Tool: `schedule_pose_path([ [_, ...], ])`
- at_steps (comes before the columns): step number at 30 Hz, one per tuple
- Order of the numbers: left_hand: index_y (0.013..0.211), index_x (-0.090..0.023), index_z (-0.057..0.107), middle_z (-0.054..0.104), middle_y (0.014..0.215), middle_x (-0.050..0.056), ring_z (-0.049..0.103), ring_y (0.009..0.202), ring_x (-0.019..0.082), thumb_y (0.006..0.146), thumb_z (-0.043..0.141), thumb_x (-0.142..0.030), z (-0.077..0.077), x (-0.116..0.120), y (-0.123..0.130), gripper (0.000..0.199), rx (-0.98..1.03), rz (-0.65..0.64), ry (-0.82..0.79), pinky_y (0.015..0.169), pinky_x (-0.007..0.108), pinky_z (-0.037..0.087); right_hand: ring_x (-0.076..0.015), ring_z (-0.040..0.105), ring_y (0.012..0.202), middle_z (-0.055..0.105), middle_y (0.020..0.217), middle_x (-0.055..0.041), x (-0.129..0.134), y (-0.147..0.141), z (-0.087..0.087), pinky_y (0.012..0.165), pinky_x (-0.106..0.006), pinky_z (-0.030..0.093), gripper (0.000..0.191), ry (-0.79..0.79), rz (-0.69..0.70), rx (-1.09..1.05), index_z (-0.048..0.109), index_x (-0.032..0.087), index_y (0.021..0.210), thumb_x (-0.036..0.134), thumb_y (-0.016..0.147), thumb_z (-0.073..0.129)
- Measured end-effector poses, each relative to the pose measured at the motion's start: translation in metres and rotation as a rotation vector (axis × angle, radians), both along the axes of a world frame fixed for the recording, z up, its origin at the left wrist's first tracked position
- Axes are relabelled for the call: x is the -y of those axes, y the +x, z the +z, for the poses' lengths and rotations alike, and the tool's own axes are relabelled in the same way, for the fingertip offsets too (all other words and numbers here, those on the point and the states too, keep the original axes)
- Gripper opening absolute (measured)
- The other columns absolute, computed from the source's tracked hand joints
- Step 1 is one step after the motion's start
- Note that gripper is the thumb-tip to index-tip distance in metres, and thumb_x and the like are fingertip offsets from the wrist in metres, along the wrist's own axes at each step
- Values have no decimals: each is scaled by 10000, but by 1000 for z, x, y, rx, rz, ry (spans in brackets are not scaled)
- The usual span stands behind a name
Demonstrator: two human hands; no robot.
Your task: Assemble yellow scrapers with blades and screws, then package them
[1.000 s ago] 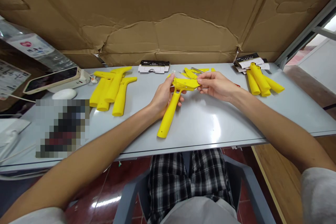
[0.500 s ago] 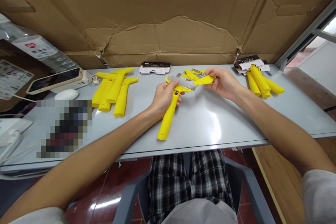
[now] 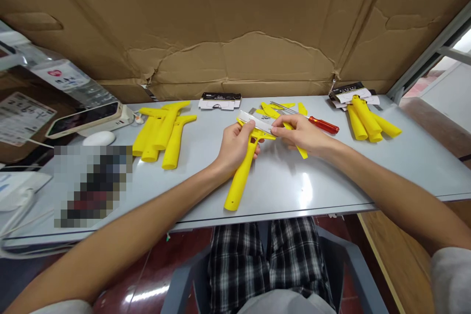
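Observation:
My left hand (image 3: 235, 147) is closed around the neck of a yellow scraper handle (image 3: 238, 181), its thumb pressing a thin metal blade (image 3: 255, 121) onto the wide head. The handle slants, with its round end toward me. My right hand (image 3: 307, 136) is closed on a flat yellow plate (image 3: 302, 152) that sticks out below its fingers. Its thumb and fingertip touch the right end of the blade. Just behind the hands lie small screws (image 3: 265, 117), more flat yellow plates (image 3: 270, 110) and a screwdriver with a red handle (image 3: 324, 125).
Several yellow scraper handles (image 3: 172, 142) lie piled at left, and another pile (image 3: 364, 117) is at right by black-and-white boxes (image 3: 349, 92). A similar box (image 3: 220, 101) sits at the back against the cardboard (image 3: 235, 19). A phone (image 3: 84, 120) and white mouse (image 3: 99, 139) are at far left.
My right hand has come toward me with the yellow plate, from the loose parts to the blade's right end. The screwdriver's red handle now shows. The view has shifted slightly.

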State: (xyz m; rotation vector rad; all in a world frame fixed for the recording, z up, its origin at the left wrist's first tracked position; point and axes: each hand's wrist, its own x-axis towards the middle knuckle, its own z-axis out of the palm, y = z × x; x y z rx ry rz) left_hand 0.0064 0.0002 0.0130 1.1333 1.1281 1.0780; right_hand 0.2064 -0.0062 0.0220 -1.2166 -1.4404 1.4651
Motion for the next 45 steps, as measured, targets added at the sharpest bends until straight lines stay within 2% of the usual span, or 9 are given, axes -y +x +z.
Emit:
schedule_pose_path([
  [7, 819, -135, 684, 714, 679, 41, 579, 433, 105, 875, 817, -367, -3, 1, -1, 273, -2, -48, 36, 389, 207, 476, -90, 324, 550, 360, 603, 76, 1, -5, -4, 477, -262, 250, 444, 62, -104, -13, 673, 212, 793, 555, 778, 954],
  [13, 843, -125, 698, 717, 674, 37, 580, 426, 102, 893, 804, -352, -4, 0, -2, 255, -6, -48, 52, 384, 202, 479, -89, 281, 514, 331, 559, 91, -1, -2, -6, 488, -282, 230, 423, 17, -111, -63, 675, 221, 819, 561, 803, 926],
  [20, 808, -133, 673, 714, 668, 41, 582, 417, 106, 958, 768, -322, -4, 1, -1, 260, -25, -41, 57, 376, 205, 482, -124, 454, 624, 567, 677, 9, -4, 1, -11, 590, -310, 332, 367, 244, -113, 242, 760, 191, 819, 542, 904, 821],
  [23, 773, -136, 665, 710, 666, 45, 573, 409, 105, 1000, 708, -297, -3, 1, 0, 282, -48, -28, 52, 369, 207, 477, -139, 506, 688, 663, 782, -26, -3, 0, -7, 638, -321, 372, 420, 285, -90, 292, 764, 186, 808, 593, 876, 840],
  [26, 762, -138, 665, 720, 681, 56, 575, 410, 107, 1021, 684, -324, -4, 0, -1, 319, -58, -29, 42, 365, 207, 475, -142, 515, 708, 689, 829, -37, -2, -1, -4, 658, -327, 385, 425, 281, -71, 289, 778, 182, 819, 598, 866, 851],
  [32, 787, -142, 672, 689, 631, 40, 587, 420, 123, 1019, 680, -349, -5, 1, -1, 311, -78, -57, 50, 369, 210, 482, -136, 484, 698, 658, 828, -21, -4, 2, -10, 628, -319, 382, 390, 222, -1, 179, 824, 187, 950, 564, 863, 868],
  [38, 762, -144, 664, 688, 624, 42, 582, 412, 123, 999, 661, -316, -2, 3, -1, 293, -92, -67, 46, 368, 213, 476, -124, 453, 670, 624, 813, -10, -3, 0, -10, 569, -303, 358, 414, 157, -28, 124, 808, 188, 976, 539, 797, 932],
  [41, 779, -149, 661, 704, 652, 44, 584, 422, 118, 979, 692, -330, -3, 1, -2, 271, -80, -47, 49, 377, 209, 476, -124, 437, 653, 569, 741, 6, -1, -2, -7, 556, -300, 346, 425, 133, -75, 90, 781, 190, 922, 561, 787, 940],
  [45, 818, -146, 683, 706, 673, 46, 582, 436, 112, 958, 746, -424, -5, -2, -4, 317, -53, -42, 76, 388, 210, 476, -108, 349, 580, 389, 601, 62, 0, -3, -3, 533, -293, 298, 453, 21, -159, -23, 693, 213, 806, 584, 781, 952],
])
